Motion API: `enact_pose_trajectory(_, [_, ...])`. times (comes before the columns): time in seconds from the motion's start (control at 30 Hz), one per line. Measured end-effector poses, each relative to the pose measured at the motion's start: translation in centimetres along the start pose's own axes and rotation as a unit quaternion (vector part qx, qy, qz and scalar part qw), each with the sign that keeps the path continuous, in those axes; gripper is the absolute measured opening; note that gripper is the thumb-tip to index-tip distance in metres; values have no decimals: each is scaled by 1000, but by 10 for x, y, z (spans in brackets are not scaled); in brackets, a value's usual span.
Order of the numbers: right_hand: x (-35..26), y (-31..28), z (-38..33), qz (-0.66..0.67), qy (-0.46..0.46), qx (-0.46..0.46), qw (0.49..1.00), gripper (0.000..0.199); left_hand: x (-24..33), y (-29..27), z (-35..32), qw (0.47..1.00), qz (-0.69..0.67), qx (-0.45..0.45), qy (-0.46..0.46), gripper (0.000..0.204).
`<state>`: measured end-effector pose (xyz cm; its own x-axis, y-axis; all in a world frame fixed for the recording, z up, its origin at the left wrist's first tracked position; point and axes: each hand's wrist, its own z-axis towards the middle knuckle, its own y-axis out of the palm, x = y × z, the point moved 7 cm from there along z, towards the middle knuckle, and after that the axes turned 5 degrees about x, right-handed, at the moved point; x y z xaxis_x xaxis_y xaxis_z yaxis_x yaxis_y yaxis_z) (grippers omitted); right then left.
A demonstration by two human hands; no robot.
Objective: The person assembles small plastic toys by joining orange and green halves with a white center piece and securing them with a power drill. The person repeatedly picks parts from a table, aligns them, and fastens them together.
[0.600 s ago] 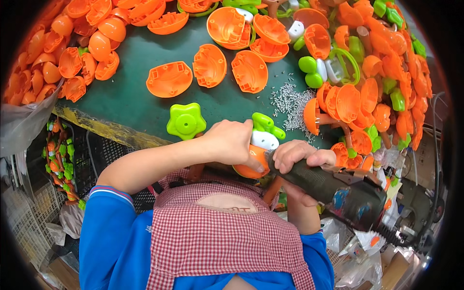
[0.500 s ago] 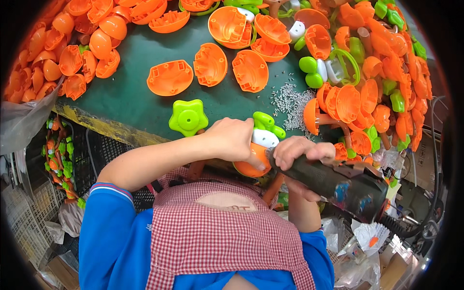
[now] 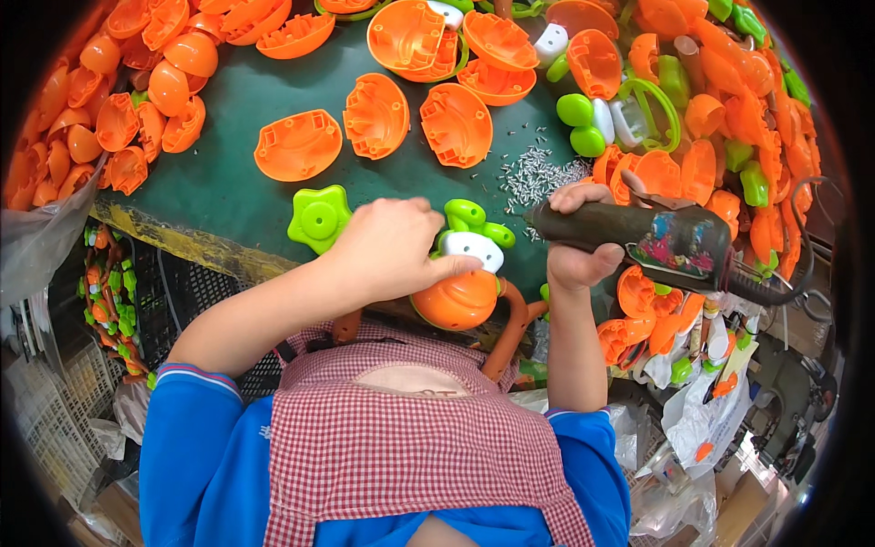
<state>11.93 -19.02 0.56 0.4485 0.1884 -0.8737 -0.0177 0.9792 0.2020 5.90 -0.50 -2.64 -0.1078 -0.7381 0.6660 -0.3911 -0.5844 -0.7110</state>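
Observation:
My left hand [image 3: 392, 244] is closed on a plastic toy at the table's near edge, its thumb lying where the toy's orange round body [image 3: 454, 304] meets a white piece [image 3: 472, 249]. Green rounded lobes [image 3: 467, 216] stick out beyond the white piece. A brown curved tube [image 3: 510, 330] runs beside the body, and a green star-shaped part [image 3: 319, 217] sits left of my hand. In my right hand [image 3: 580, 264] is a dark electric screwdriver [image 3: 670, 242], held roughly level. Its tip points left, near a pile of small silver screws [image 3: 538, 178], apart from the toy.
Several orange half shells [image 3: 298, 146] lie on the green table [image 3: 228, 118] ahead. Heaps of orange shells [image 3: 169, 87] rise at the left, with mixed orange and green parts [image 3: 697, 118] at the right. The screwdriver's cable [image 3: 770, 294] trails right.
The screwdriver has come away from the toy, moving up and to the right toward the screws. My left hand stays on the toy, its thumb now nearer the white piece.

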Motion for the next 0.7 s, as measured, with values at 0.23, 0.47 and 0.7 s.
enact_pose_trajectory(0.23, [-51,-3,17,148,-70,-5,987,100,49,-13,35,946,-7,252,204,17])
enact_pose_trajectory(0.47, [-60,-9,14,142,-92,8,986,103,57,0,58,916,69,223,325,11])
enact_pose_trajectory(0.7, [-68,-3,9,176,-96,-19,979,109,72,-3,42,887,140,232,373,11])
